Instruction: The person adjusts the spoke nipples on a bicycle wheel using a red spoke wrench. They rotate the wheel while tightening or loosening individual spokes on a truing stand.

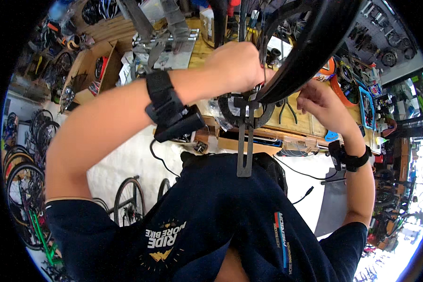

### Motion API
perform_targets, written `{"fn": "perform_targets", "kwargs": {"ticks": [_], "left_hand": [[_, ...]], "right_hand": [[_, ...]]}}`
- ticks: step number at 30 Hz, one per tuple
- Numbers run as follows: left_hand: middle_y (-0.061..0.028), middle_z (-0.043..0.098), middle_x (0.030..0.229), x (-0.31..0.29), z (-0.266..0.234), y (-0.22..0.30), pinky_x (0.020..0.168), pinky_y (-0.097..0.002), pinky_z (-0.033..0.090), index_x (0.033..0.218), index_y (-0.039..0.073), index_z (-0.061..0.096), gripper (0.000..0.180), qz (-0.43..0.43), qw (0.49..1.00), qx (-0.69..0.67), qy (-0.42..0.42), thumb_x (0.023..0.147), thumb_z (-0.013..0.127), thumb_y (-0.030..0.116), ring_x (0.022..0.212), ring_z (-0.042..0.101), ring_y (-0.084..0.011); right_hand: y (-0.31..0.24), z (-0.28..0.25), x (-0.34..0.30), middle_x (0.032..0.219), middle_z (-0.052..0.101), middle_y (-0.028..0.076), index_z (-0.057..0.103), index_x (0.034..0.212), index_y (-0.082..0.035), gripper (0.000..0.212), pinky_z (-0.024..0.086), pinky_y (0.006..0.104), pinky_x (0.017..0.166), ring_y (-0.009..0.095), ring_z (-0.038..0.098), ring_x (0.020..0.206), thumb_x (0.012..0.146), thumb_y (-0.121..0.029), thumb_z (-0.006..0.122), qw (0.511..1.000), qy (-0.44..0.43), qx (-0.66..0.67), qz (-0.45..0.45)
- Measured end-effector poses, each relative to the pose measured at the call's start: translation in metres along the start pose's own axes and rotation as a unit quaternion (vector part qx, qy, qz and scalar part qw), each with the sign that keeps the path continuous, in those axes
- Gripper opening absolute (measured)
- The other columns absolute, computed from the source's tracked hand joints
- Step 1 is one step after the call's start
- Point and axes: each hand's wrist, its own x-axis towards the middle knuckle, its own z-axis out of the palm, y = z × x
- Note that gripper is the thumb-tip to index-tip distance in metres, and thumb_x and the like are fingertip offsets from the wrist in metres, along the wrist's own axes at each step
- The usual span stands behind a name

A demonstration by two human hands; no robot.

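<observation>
A large black bicycle wheel (310, 44) slants down from the upper right to the middle of the view. Its lower end sits by a dark metal stand with a slotted flat bar (245, 145) that points toward me. My left hand (237, 66) is closed in a fist left of the wheel, over the stand; whatever its fingers grip is hidden behind the hand. Right of the wheel, my right hand (320, 104) has its fingers curled in close to the tyre; anything between them is too small to make out. Dark-handled pliers (287, 113) lie between the wheel and that hand.
The wooden workbench (279, 123) carries an orange tub (326, 70), a blue-rimmed tray (366, 107) and a blue plastic piece (332, 136). A cardboard box (82, 63) stands at the left. Several bicycles (26, 188) line the left side; tools hang on the right wall (385, 28).
</observation>
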Motion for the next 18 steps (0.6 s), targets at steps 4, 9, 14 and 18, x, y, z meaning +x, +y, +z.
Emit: {"fn": "perform_targets", "kwargs": {"ticks": [4,9,14,18], "left_hand": [[-0.0213,0.065,0.067,0.001,0.001,0.0,0.062,-0.0434,0.052,0.073,-0.002,0.069,0.056,-0.016,0.999,-0.012,-0.029,0.08,0.069,0.054,0.066,0.066,-0.0368],[-0.0086,0.072,0.09,-0.011,-0.012,0.001,0.063,-0.0249,0.047,0.103,-0.001,0.068,0.025,-0.098,0.863,-0.467,-0.166,0.092,0.065,0.022,0.07,0.059,-0.0082],[-0.0053,0.063,0.119,-0.015,0.002,-0.04,0.083,-0.0231,0.045,0.134,0.001,0.051,0.042,-0.033,0.571,-0.768,-0.289,0.097,0.059,0.018,0.096,0.058,-0.0074],[-0.011,0.054,0.138,0.0,0.005,-0.051,0.086,-0.0243,0.046,0.14,0.001,0.045,0.048,-0.009,0.543,-0.754,-0.37,0.098,0.057,0.02,0.103,0.057,-0.0088]], "right_hand": [[-0.001,0.002,-0.002,0.081,0.061,0.004,0.054,0.114,0.001,0.021,0.047,0.0229,0.065,0.008,0.057,0.072,0.094,-0.005,0.056,1.0,0.015,0.027,-0.005],[0.002,0.011,-0.008,0.083,0.061,0.003,0.055,0.114,0.001,0.02,0.047,0.0225,0.066,0.008,0.056,0.073,0.095,-0.006,0.058,0.998,0.028,0.058,0.022],[-0.008,0.023,-0.017,0.084,0.061,0.004,0.055,0.11,0.003,0.018,0.049,0.0248,0.07,0.011,0.06,0.078,0.093,-0.002,0.057,0.99,0.085,0.094,0.065],[-0.012,0.035,-0.037,0.09,0.061,0.005,0.056,0.111,0.003,0.026,0.05,0.0258,0.067,0.012,0.061,0.077,0.085,0.005,0.059,0.985,0.122,0.073,0.102]]}}
